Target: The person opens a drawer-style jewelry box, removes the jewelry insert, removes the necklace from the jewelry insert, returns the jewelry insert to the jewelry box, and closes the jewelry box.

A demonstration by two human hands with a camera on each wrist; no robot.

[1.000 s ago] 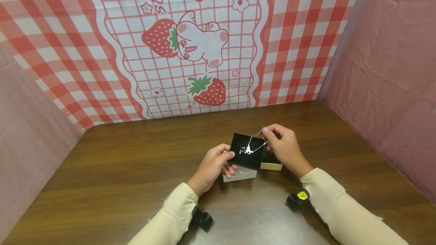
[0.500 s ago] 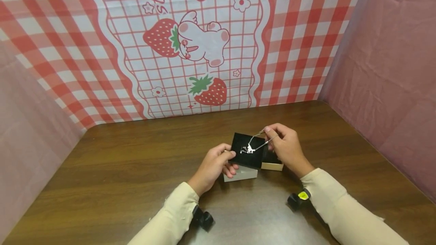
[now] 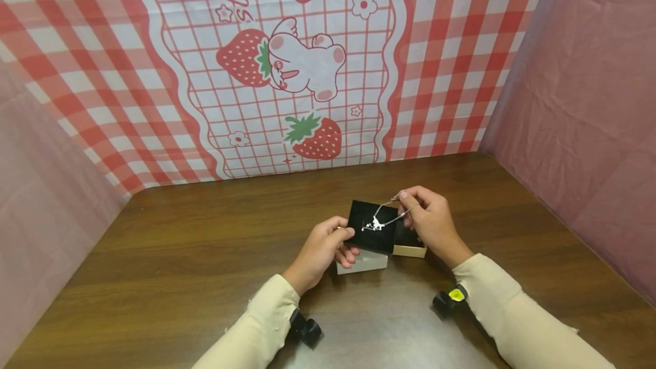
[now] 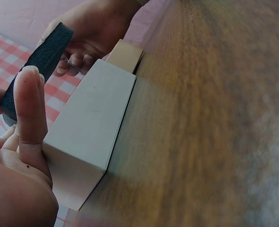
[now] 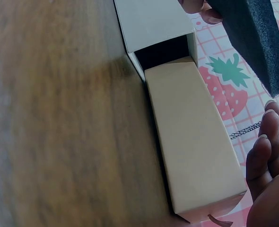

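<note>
In the head view my left hand [image 3: 323,246] grips a square black foam pad [image 3: 373,242] at its left edge, thumb on top and fingers beneath. The pad is tilted above a small drawer box. My right hand [image 3: 429,218] pinches a silver chain [image 3: 393,220] between thumb and fingers. Bright charms [image 3: 378,223] on the chain overlap the middle of the pad. The left wrist view shows the pad [image 4: 49,52] edge-on, off the table. In the right wrist view, chain strands [image 5: 246,130] run beside my curled fingers.
Below the hands, the box's whitish sleeve [image 3: 362,262] rests on the wooden table [image 3: 205,255]. Its tan drawer [image 5: 196,137] is pulled out to the right, with a ribbon tab [image 5: 220,221] at the end. A strawberry-print cloth [image 3: 307,61] hangs behind.
My right hand has shifted slightly right, drawing the chain and its charms a little across the pad. My left hand keeps its grip on the pad, nearly still.
</note>
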